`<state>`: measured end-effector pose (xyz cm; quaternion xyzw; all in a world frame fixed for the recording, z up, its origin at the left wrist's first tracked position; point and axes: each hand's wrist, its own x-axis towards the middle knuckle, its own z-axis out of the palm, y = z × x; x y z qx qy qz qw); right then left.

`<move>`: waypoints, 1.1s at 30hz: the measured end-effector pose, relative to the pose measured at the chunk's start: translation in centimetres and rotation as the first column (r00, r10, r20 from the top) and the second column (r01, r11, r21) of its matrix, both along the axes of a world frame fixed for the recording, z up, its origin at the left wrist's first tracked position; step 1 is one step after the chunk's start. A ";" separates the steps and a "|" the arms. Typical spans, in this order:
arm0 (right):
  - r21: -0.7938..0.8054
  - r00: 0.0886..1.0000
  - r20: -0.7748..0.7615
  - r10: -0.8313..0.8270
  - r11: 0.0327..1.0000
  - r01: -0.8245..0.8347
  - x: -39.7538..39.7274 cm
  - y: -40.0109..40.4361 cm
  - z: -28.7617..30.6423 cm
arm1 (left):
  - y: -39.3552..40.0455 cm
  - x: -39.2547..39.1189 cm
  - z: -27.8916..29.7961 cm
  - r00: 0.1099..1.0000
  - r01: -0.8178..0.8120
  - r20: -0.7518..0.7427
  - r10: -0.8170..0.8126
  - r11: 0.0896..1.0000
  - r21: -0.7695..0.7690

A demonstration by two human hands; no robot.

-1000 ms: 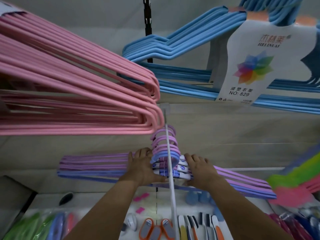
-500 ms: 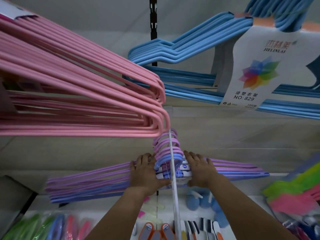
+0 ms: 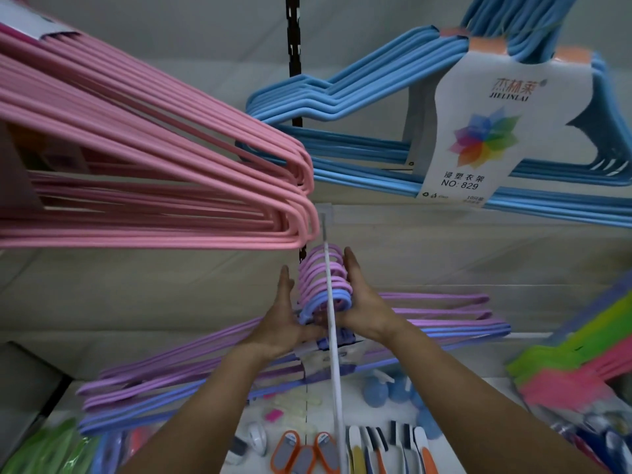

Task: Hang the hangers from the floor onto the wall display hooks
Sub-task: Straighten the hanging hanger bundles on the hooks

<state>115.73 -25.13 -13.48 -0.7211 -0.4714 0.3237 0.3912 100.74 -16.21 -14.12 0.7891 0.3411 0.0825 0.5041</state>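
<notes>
A bundle of purple and blue hangers (image 3: 191, 374) hangs by its curved tops on a white display hook rod (image 3: 333, 364) that juts out from the wall. My left hand (image 3: 285, 323) presses flat against the left side of the stacked hanger tops (image 3: 323, 282). My right hand (image 3: 364, 302) presses against their right side, fingers pointing up. The bundle tilts, its left end lower than its right end.
Pink hangers (image 3: 143, 186) hang at upper left, very close above the rod. Blue hangers with a white label (image 3: 478, 131) hang at upper right. Green and pink hangers (image 3: 574, 367) sit at right. Small packaged goods (image 3: 307, 449) lie on a shelf below.
Both hands have moved up from the labelled necks to the sides of the hanger tops, fingers now straight. The bundle has slid further along the rod and tilted more.
</notes>
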 end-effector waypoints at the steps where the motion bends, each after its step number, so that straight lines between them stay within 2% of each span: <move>1: 0.022 1.000 -0.004 -0.009 1.000 0.009 0.0 0.1 -0.1 | -0.1 0.1 0.7 0.999 0.032 0.034 -0.032 0.999 -0.011; 3: 0.058 1.000 0.003 -0.029 0.998 0.028 -0.2 0.1 -0.2 | 0.1 0.4 1.4 0.991 0.093 0.101 -0.088 0.995 -0.038; 8: 0.228 0.997 -0.022 -0.069 0.971 0.072 -0.5 0.2 -0.1 | 0.9 0.6 1.5 0.979 0.106 0.177 -0.098 0.994 -0.039; 13: 0.225 0.992 0.046 -0.116 0.969 0.102 -1.2 0.1 0.0 | 1.5 1.7 0.7 0.984 0.070 0.160 -0.078 0.996 0.052; 16: 0.201 0.985 0.124 -0.123 0.975 0.096 -1.0 0.1 0.3 | 1.5 1.5 1.0 0.986 0.079 0.147 -0.083 0.996 0.034; 18: 0.164 0.983 0.165 -0.080 0.985 0.053 -0.6 -0.3 0.2 | 1.4 1.0 0.8 0.991 0.106 0.086 -0.106 0.994 0.012; 20: 0.003 0.949 0.314 0.008 1.000 -0.010 0.4 -1.0 -0.7 | 1.5 0.0 -0.2 0.994 0.058 -0.094 -0.063 0.997 -0.051; 22: -0.319 0.851 0.495 0.173 0.948 -0.008 1.1 -1.8 -1.8 | 1.7 -1.3 -1.2 0.908 0.165 -0.410 -0.091 0.975 0.151; 23: -0.449 0.804 0.540 0.248 0.893 0.026 1.2 -2.2 -2.3 | 1.7 -1.7 -1.7 0.859 0.233 -0.504 -0.090 0.945 0.228; 24: -0.512 0.773 0.564 0.290 0.857 0.052 1.3 -2.5 -2.5 | 1.7 -2.0 -2.0 0.833 0.279 -0.546 -0.092 0.921 0.270; 26: -0.524 0.750 0.589 0.302 0.849 0.069 1.3 -2.6 -2.6 | 1.8 -2.2 -2.5 0.854 0.301 -0.509 -0.108 0.900 0.314; 33: -0.423 0.666 0.708 0.234 0.896 0.136 1.6 -2.5 -3.0 | 2.7 -2.2 -3.1 0.900 0.311 -0.401 -0.174 0.899 0.308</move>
